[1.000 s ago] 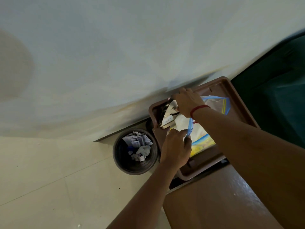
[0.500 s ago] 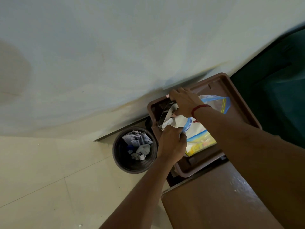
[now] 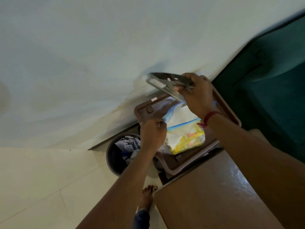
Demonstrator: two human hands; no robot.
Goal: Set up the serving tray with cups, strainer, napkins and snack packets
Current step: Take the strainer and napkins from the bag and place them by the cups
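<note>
The right hand (image 3: 197,94) grasps a flat grey metal tool (image 3: 166,81) (blurred — a stapler?) above the brown plastic tray (image 3: 229,111). At seven o'clock, the left hand (image 3: 152,133) pinches the clear zip bag of yellow snack packets (image 3: 184,129) — light, limp, slippery; best held by its stiff seal.

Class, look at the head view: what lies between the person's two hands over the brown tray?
The blue-edged clear bag, running from the left hand toward the right hand, above the tray.
</note>
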